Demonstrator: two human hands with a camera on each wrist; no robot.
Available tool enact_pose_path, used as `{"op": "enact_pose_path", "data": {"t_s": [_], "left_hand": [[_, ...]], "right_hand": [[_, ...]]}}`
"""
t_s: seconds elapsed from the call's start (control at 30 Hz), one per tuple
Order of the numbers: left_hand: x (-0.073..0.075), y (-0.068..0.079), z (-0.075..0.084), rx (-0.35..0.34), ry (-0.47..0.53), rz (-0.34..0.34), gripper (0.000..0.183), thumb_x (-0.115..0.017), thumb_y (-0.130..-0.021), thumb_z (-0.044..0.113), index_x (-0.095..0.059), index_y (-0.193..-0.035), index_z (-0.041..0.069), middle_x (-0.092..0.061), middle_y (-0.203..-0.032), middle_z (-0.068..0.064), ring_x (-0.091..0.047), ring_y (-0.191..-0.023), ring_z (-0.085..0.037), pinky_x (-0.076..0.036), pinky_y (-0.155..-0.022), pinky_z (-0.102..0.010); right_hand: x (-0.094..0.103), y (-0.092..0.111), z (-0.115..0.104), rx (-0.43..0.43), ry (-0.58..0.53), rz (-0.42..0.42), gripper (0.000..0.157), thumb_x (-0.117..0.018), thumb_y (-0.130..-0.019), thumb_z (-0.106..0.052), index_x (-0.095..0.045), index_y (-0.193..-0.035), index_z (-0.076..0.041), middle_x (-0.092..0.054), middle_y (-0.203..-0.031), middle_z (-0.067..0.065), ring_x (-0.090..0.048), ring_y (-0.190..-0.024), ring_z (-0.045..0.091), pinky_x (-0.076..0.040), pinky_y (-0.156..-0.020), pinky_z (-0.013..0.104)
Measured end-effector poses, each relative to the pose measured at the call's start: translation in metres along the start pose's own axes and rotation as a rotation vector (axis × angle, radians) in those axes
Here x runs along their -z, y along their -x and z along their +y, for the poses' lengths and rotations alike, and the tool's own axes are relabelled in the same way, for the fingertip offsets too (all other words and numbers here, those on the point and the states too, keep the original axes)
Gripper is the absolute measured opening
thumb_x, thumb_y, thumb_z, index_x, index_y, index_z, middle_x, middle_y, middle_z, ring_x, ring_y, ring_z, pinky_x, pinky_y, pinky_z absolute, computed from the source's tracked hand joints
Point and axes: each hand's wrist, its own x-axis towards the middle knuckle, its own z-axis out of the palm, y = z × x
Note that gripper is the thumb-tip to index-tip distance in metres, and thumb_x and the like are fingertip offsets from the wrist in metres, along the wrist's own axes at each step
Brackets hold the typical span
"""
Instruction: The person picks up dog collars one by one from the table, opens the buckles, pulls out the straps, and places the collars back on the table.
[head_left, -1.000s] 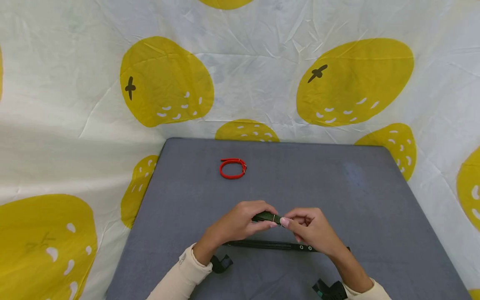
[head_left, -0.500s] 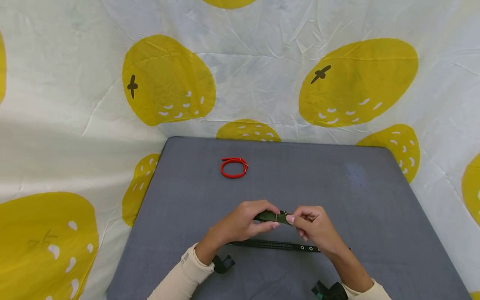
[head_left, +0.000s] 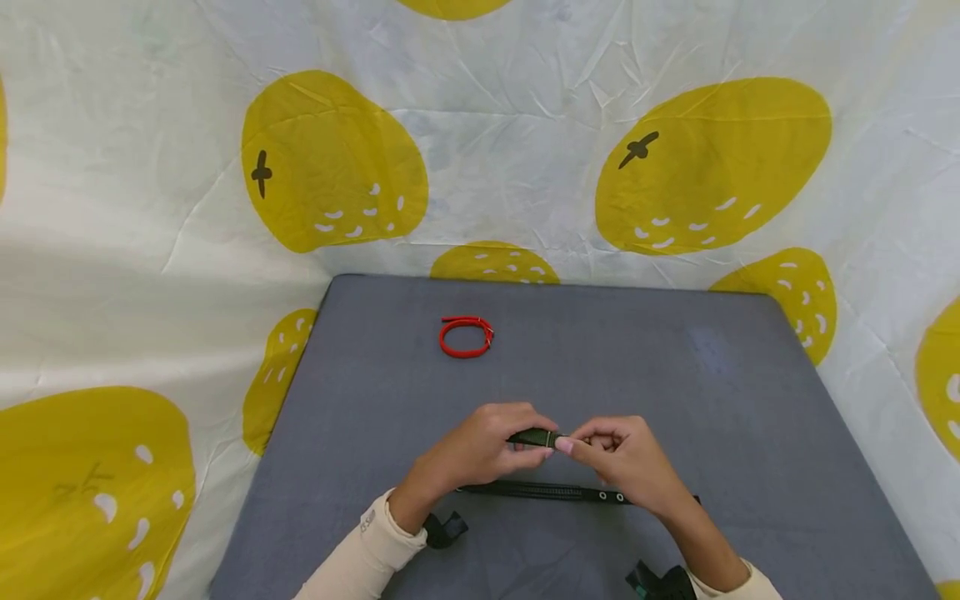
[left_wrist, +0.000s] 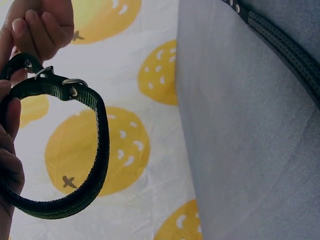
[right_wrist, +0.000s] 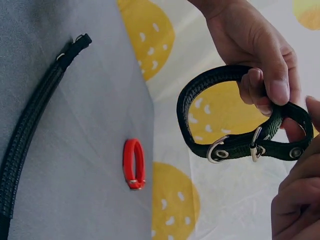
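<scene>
A dark green collar (right_wrist: 186,112) is looped into a ring, raised above the table. Its metal buckle (right_wrist: 256,150) and D-ring (right_wrist: 216,150) show in the right wrist view, the strap passing through the buckle. My left hand (head_left: 491,442) grips the loop between thumb and fingers. With thumb and fingertips, my right hand (head_left: 626,458) pinches the strap by the buckle, where it bows into a small second loop (right_wrist: 306,122). In the left wrist view the left hand (left_wrist: 7,155) is partly cut off by the frame edge.
A second dark collar (head_left: 540,490) with eyelets lies straight on the grey table (head_left: 360,375), below my hands. Farther back lies a coiled red collar (head_left: 466,337). A white curtain (head_left: 510,183) with yellow fruit prints stands behind the table and along its sides.
The right hand shifts slightly right with the strap, then comes back left toward the left hand. The left hand keeps its hold on the green collar. Both collars on the table stay put.
</scene>
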Motion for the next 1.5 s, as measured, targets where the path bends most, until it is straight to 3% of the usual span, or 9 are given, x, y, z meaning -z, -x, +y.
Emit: {"op": "enact_pose_path", "data": {"t_s": [0.3, 0.4, 0.47, 0.57, 0.7, 0.8, 0.97, 1.13, 1.5], "left_hand": [[-0.004, -0.002, 0.003, -0.018, 0.009, -0.006, 0.019, -0.070, -0.095, 0.013, -0.070, -0.113, 0.011, -0.065, -0.090, 0.004, -0.048, -0.068, 0.001, -0.040, -0.065, -0.005], [-0.005, -0.002, 0.002, -0.007, 0.037, 0.003, 0.018, -0.069, -0.095, 0.013, -0.069, -0.112, 0.011, -0.064, -0.091, 0.004, -0.050, -0.068, -0.001, -0.041, -0.064, -0.006], [-0.006, -0.002, 0.001, 0.009, 0.057, 0.012, 0.017, -0.069, -0.095, 0.012, -0.068, -0.112, 0.011, -0.064, -0.091, 0.003, -0.050, -0.068, 0.000, -0.042, -0.064, -0.006], [-0.007, -0.001, 0.000, 0.031, 0.064, 0.024, 0.017, -0.069, -0.094, 0.011, -0.068, -0.111, 0.011, -0.064, -0.091, 0.004, -0.047, -0.068, 0.003, -0.042, -0.062, -0.007], [-0.006, 0.000, -0.001, 0.053, 0.042, 0.026, 0.016, -0.070, -0.093, 0.011, -0.069, -0.109, 0.011, -0.064, -0.091, 0.004, -0.045, -0.069, 0.004, -0.040, -0.063, -0.007], [-0.006, 0.000, 0.000, 0.075, 0.020, 0.004, 0.015, -0.071, -0.092, 0.011, -0.070, -0.108, 0.011, -0.065, -0.092, 0.004, -0.046, -0.069, 0.003, -0.039, -0.064, -0.007], [-0.007, 0.000, 0.002, 0.113, 0.001, -0.026, 0.016, -0.071, -0.092, 0.011, -0.070, -0.108, 0.011, -0.066, -0.094, 0.004, -0.050, -0.069, -0.002, -0.039, -0.064, -0.007], [-0.009, 0.000, 0.001, 0.116, 0.004, -0.016, 0.016, -0.072, -0.091, 0.011, -0.069, -0.107, 0.012, -0.066, -0.094, 0.004, -0.048, -0.069, 0.000, -0.039, -0.063, -0.007], [-0.007, -0.001, 0.003, 0.181, 0.085, -0.030, 0.017, -0.069, -0.094, 0.013, -0.066, -0.110, 0.011, -0.067, -0.095, 0.003, -0.045, -0.065, 0.003, -0.040, -0.059, -0.009]], "right_hand": [[-0.001, -0.002, 0.000, 0.053, -0.031, -0.036, 0.025, -0.066, -0.096, -0.005, -0.061, -0.072, -0.009, -0.033, -0.049, 0.007, -0.030, -0.040, 0.007, -0.033, -0.038, 0.026], [0.000, -0.002, 0.002, 0.066, -0.083, -0.055, 0.028, -0.059, -0.098, -0.001, -0.056, -0.071, -0.007, -0.029, -0.048, 0.008, -0.025, -0.038, 0.014, -0.046, -0.052, 0.023], [0.001, -0.001, 0.003, 0.075, -0.113, -0.063, 0.029, -0.056, -0.099, 0.002, -0.054, -0.071, -0.005, -0.027, -0.048, 0.009, -0.022, -0.037, 0.019, -0.046, -0.055, 0.022], [0.003, -0.001, 0.004, 0.076, -0.126, -0.062, 0.028, -0.055, -0.100, 0.001, -0.054, -0.072, -0.005, -0.027, -0.048, 0.009, -0.021, -0.037, 0.020, -0.042, -0.047, 0.023], [0.004, -0.001, 0.003, 0.029, -0.041, -0.029, 0.022, -0.062, -0.100, -0.009, -0.066, -0.078, -0.009, -0.029, -0.048, 0.006, -0.023, -0.038, 0.008, -0.026, -0.035, 0.025], [0.004, -0.001, 0.000, -0.036, 0.063, -0.006, 0.016, -0.069, -0.096, -0.020, -0.074, -0.083, -0.013, -0.032, -0.045, 0.000, -0.028, -0.038, 0.001, -0.028, -0.036, 0.025], [0.001, -0.001, -0.007, -0.091, 0.168, 0.003, 0.017, -0.074, -0.092, -0.027, -0.076, -0.080, -0.016, -0.043, -0.044, -0.002, -0.042, -0.037, 0.008, -0.037, -0.039, 0.028], [-0.001, -0.001, -0.005, -0.049, 0.167, 0.015, 0.028, -0.073, -0.093, -0.024, -0.068, -0.066, -0.016, -0.039, -0.043, 0.001, -0.042, -0.036, 0.007, -0.037, -0.038, 0.028], [-0.002, -0.002, 0.000, 0.071, 0.046, 0.016, 0.036, -0.066, -0.095, -0.003, -0.055, -0.062, -0.011, -0.030, -0.045, 0.007, -0.031, -0.037, -0.002, -0.032, -0.036, 0.024]]}}
